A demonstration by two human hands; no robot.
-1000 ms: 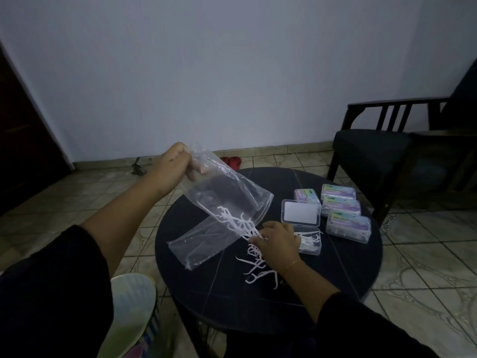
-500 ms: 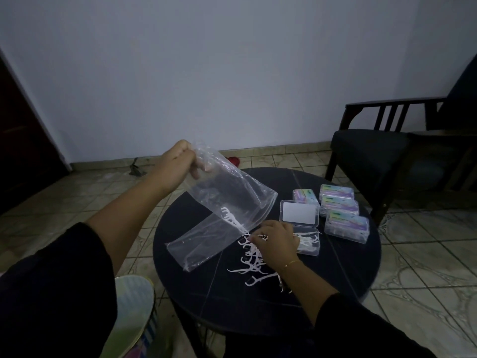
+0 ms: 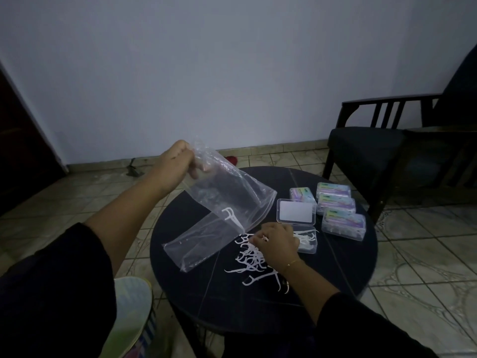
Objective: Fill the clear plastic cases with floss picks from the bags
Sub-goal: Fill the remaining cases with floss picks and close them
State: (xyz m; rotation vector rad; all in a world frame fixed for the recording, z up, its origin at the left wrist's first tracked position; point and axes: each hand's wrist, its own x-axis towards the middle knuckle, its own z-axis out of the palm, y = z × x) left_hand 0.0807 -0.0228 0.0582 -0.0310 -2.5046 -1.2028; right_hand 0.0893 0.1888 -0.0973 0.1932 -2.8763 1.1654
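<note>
Emptied further since a second ago: bag (image 3: 227,200) down to one pick (image 3: 230,215), pile (image 3: 254,259) on worktop (image 3: 335,275) grown.
Left hand (image 3: 175,164) pinching bag corner aloft; right hand (image 3: 277,241) curled over pile, grip unclear. Four closed cases (image 3: 343,223) full; open case (image 3: 307,241) partly filled, remaining to pack.

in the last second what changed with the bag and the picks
The floss picks slid out of the plastic bag onto the table, leaving one pick inside. The left hand kept gripping the raised bag; the right hand stayed on the pile. The cases are unmoved.
</note>
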